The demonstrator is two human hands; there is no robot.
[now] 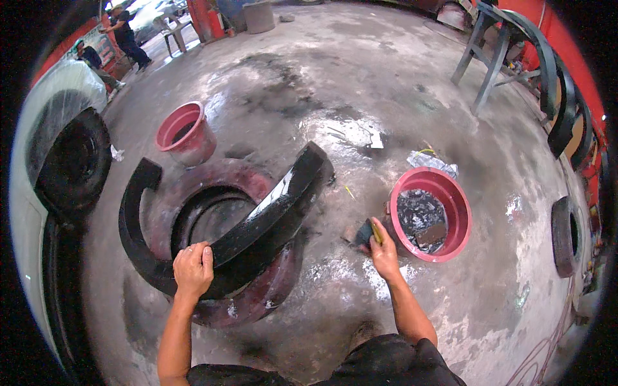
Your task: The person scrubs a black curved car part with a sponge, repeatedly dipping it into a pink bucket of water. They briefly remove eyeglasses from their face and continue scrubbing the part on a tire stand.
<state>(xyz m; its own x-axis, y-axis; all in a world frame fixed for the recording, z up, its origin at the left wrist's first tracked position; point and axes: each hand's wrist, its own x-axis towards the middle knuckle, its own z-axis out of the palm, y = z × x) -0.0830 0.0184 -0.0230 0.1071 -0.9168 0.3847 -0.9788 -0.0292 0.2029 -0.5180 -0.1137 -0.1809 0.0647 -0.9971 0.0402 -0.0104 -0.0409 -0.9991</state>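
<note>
A wet, black, curved wheel arch trim (269,235) lies across a tyre (170,199) smeared with reddish stains. My left hand (193,269) is closed over the trim's near edge, thumb on top. Off to the right, my right hand (385,254) pinches a small flat pad (377,233), yellowish on one face. A dark piece (365,233) shows beside it; whether it is part of the pad I cannot tell. That hand is just left of a pink bucket (461,215) holding dark, foamy water and a brown block (431,237), and is apart from the trim.
Another pink bucket (201,143) stands beyond the tyre. A crumpled silvery wrapper (435,162) lies behind the near bucket. At the left is a plastic-covered car (29,212); a sawhorse (489,61) with curved black trims is far right. Two people (127,38) are in the far left background.
</note>
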